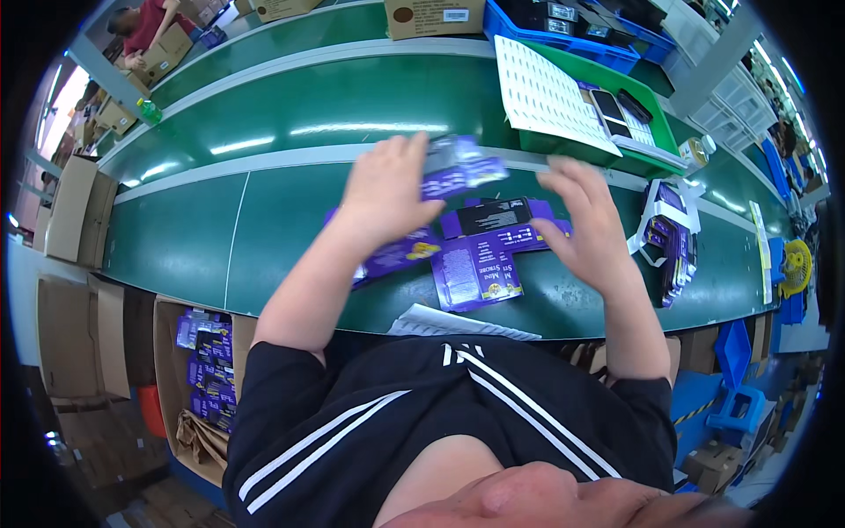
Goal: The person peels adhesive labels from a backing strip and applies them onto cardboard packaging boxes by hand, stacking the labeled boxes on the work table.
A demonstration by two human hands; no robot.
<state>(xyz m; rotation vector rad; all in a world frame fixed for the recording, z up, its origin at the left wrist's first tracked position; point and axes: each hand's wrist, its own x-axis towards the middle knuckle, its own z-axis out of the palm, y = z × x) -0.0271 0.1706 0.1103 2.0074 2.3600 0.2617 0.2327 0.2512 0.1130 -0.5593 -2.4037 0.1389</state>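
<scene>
My left hand [387, 189] grips a small purple carton [462, 167] between thumb and fingers, above the green table; the carton is smeared by motion. Under that forearm another purple carton piece [400, 253] with yellow print lies partly hidden. Between my hands an unfolded purple carton blank [471, 268] lies flat, with a black panel along its far side. My right hand [583, 220] hovers by the blank's right end, fingers apart and holding nothing.
Beyond my right hand stands a green bin [563, 145] with papers and phone-like devices. A stack of purple carton blanks [671, 233] in white wrapping lies to the right. A cardboard box [167, 370] of purple cartons stands lower left. A person [154, 26] handles a box far left.
</scene>
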